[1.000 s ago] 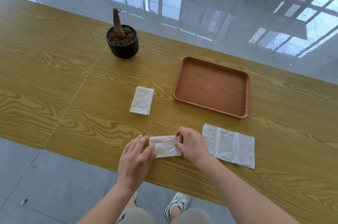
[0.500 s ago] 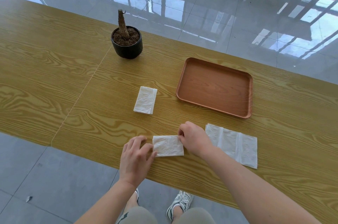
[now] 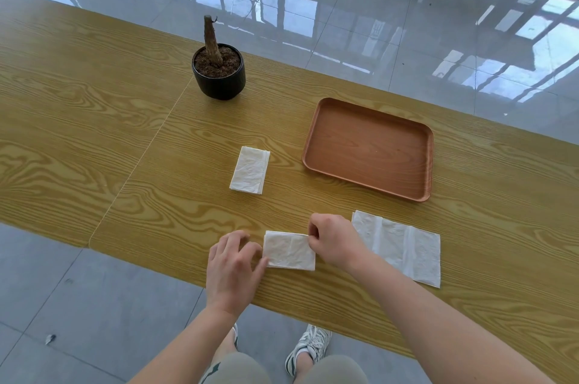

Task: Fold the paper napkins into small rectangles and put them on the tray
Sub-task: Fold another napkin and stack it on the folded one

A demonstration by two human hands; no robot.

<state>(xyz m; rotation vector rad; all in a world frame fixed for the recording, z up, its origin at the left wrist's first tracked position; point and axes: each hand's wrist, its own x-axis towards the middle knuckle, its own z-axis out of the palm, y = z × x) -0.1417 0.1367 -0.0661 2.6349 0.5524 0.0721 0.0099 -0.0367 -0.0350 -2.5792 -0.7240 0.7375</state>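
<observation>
Napkin (image 3: 289, 250) now squarer, between hands (image 3: 233, 271) (image 3: 333, 242)

Folded napkin (image 3: 289, 250) at 6 o'clock on the tabletop (image 3: 125, 133): right hand (image 3: 333, 241) pinches its far right corner, left hand (image 3: 233, 264) holds its left edge; wooden tray (image 3: 369, 148) at 2 o'clock
</observation>
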